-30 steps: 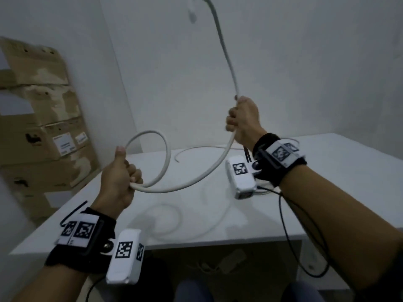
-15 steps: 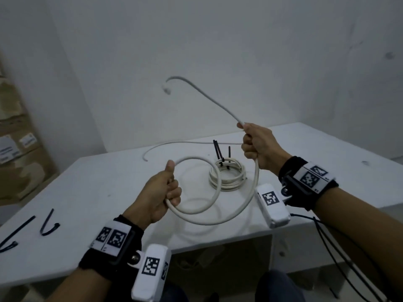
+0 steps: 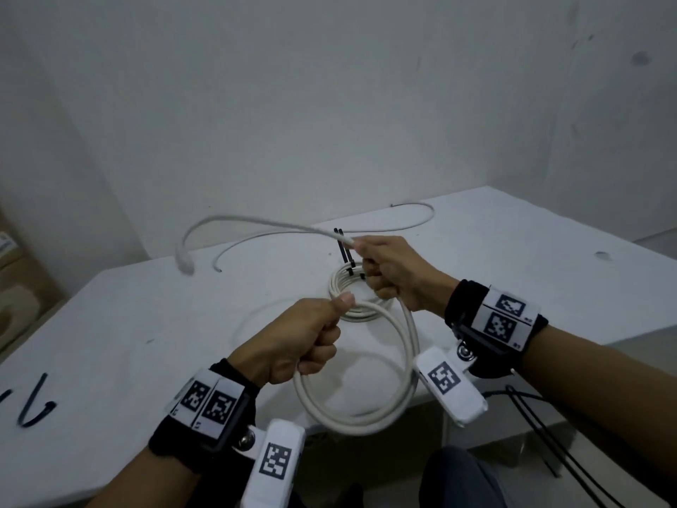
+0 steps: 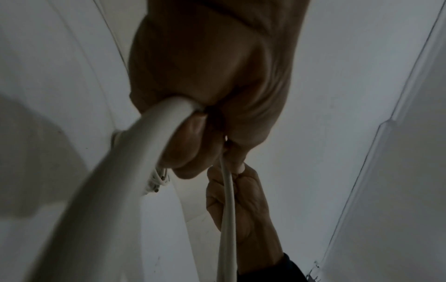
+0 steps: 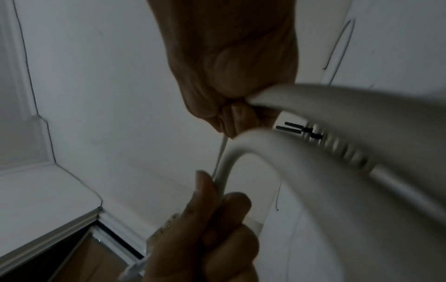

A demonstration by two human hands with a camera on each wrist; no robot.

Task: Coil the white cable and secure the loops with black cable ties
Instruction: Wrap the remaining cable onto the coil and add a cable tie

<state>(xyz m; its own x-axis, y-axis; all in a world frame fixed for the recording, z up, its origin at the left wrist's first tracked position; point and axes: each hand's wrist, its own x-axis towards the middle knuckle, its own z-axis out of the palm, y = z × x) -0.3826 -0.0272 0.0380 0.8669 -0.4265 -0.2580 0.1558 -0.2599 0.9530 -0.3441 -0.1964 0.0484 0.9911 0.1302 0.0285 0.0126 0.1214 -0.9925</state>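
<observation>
A thick white cable [image 3: 406, 364] hangs in two loops above the table's front edge. My left hand [image 3: 293, 342] grips the loops in a fist where they cross [image 4: 144, 148]. My right hand [image 3: 388, 273] grips the same cable a little further along [image 5: 289, 99], close beside the left hand. The free tail [image 3: 256, 223] arcs left from the right fist, and its plug end [image 3: 184, 262] hangs blurred. On the table behind the hands lies a finished white coil [image 3: 348, 298] bound with black cable ties [image 3: 344, 251].
A thin white wire [image 3: 410, 221] curves over the back of the white table [image 3: 110, 324]. Loose black cable ties [image 3: 36, 405] lie near its left front edge. Cardboard boxes [image 3: 11, 280] stand at the far left. Black leads [image 3: 549, 445] hang from my right wrist.
My right hand came down and left until it met the left hand, closing a second loop. The free tail dropped from high in the air to table level. The view tilted down.
</observation>
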